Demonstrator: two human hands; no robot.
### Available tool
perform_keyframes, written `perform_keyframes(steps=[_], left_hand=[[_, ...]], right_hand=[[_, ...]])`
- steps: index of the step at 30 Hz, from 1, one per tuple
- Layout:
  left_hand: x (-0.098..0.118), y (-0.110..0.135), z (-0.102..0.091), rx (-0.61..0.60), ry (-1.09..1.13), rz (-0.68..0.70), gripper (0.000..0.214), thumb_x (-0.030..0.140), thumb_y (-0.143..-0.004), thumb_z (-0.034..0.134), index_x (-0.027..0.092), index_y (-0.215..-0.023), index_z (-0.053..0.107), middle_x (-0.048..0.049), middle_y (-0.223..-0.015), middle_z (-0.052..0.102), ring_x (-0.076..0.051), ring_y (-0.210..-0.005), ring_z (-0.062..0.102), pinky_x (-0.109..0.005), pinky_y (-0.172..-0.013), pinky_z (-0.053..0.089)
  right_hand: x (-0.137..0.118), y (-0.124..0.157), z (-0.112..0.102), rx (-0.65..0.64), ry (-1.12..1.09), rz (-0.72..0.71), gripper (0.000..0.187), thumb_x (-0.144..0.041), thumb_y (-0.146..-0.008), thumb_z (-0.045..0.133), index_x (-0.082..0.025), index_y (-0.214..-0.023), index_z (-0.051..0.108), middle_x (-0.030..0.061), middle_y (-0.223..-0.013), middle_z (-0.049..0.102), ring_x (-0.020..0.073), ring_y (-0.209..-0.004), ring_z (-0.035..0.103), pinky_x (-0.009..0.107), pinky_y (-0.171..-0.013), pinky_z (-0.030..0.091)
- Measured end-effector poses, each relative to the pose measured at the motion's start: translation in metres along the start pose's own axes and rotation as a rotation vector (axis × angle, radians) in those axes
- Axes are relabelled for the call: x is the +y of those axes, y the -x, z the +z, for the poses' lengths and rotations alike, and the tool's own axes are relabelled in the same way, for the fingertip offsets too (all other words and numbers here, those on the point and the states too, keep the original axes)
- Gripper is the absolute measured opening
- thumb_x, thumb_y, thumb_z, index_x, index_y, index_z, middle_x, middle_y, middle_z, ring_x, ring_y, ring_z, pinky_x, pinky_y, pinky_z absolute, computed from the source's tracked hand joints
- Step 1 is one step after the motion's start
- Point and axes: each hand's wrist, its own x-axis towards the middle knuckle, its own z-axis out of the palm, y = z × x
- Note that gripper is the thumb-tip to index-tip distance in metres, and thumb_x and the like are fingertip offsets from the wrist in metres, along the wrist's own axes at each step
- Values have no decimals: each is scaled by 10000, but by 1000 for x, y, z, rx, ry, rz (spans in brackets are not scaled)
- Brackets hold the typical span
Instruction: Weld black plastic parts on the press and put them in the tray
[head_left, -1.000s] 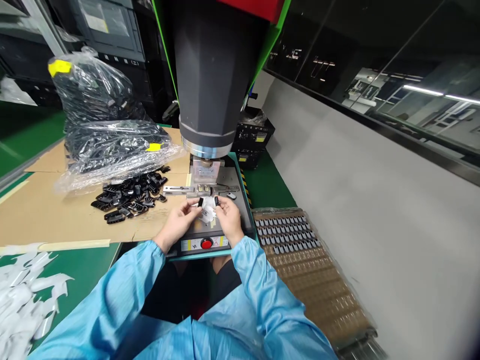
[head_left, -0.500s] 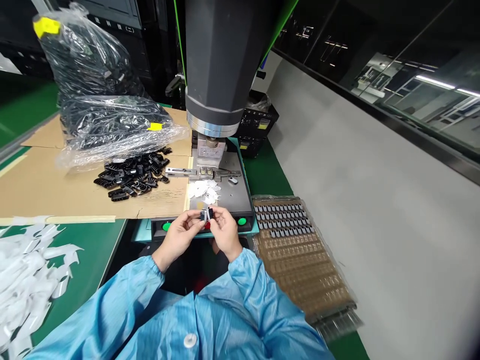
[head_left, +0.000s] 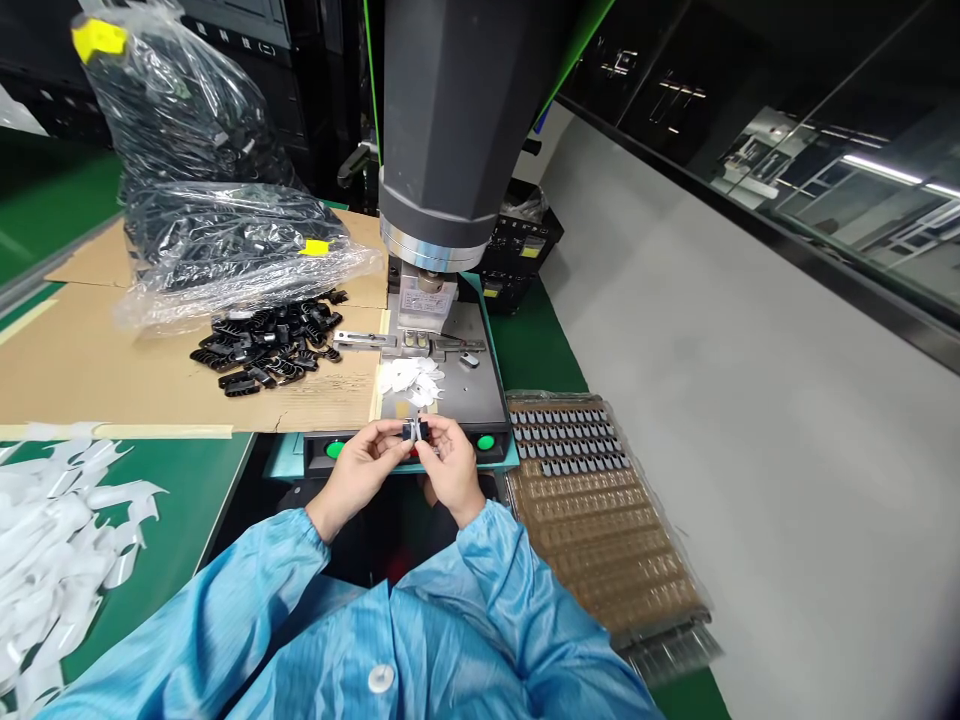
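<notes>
Left hand [head_left: 364, 462] pinches one black part [head_left: 408, 431]; right hand [head_left: 454, 464] pinches a second black part [head_left: 424, 430]. Parts face closely, contact unclear, at the machine base's [head_left: 480, 398] near edge, nearer than the white pieces [head_left: 409, 377].

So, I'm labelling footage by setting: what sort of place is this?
Probably a factory assembly workstation: a press-like machine stands over a metal plate, loose black parts lie piled on cardboard, and a tray holds small grey pieces in rows.
</notes>
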Motion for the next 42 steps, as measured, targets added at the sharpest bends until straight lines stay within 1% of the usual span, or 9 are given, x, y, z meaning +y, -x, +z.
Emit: perform_keyframes(steps=[4,9,12,26,29,31,34,38,42], left_hand=[[6,1,2,31,68,-17,468,421,-758,964,195,-1085,718,-29,-898,764,-158,-790,736,-291,-773,645],[17,3,-1,-60,365,-205,488,346,-855,902,196,-1263,679,-95,-1157,782,-185,-899,781,-280,-782,663],[21,4,-2,-98,478,-278,440,272,-880,871,178,-1275,702,-103,-1186,782,-179,-897,783,-263,-783,667],[21,6,-2,-136,530,-286,364,217,-946,785,133,-1296,727,-135,-1171,781,-186,-912,776,-259,-803,661],[22,7,-2,-122,471,-303,392,257,-899,845,155,-1262,737,-119,-1124,784,-203,-916,782,-275,-801,668],[19,10,-2,-89,389,-295,393,297,-868,882,183,-1216,742,-93,-1084,782,-210,-917,781,-297,-814,675],[10,15,-2,-52,229,-259,373,339,-819,930,212,-1112,736,-45,-1009,766,-181,-873,758,-273,-790,661],[-3,23,1,-114,16,-242,395,437,-765,958,216,-992,722,-28,-973,741,-157,-837,711,-218,-726,612],[-1,27,-3,-192,-316,-208,488,614,-764,907,220,-1014,762,-66,-1084,771,-240,-980,735,-330,-910,620]], right_hand=[[-4,1,4,41,-124,56,385,-400,-942,769,-245,-1273,647,97,-1265,757,239,-1120,751,423,-1030,625],[-11,0,6,99,-343,195,434,-440,-980,726,-246,-1359,643,74,-1181,767,202,-997,733,340,-853,614],[-15,0,8,73,-464,257,397,-401,-959,735,-251,-1322,682,50,-1139,745,166,-897,701,306,-780,584],[-15,2,10,-10,-509,256,354,-289,-928,638,-244,-1279,646,45,-1138,711,170,-899,678,320,-793,574],[-8,4,9,2,-387,198,381,-219,-857,604,-257,-1236,600,8,-1035,673,165,-865,656,312,-783,568],[-6,10,8,1,-186,128,368,-195,-819,607,-261,-1181,579,-10,-987,637,166,-860,641,318,-805,569],[-8,23,5,-36,161,26,382,-232,-814,679,-255,-1178,566,7,-1049,625,186,-936,649,336,-850,579],[-10,41,0,-32,449,-54,388,-272,-829,739,-255,-1180,572,37,-1129,648,215,-1069,659,362,-949,584],[-3,58,-32,50,528,-86,349,-247,-834,718,-258,-1165,612,36,-1103,678,213,-1042,680,351,-956,581]])
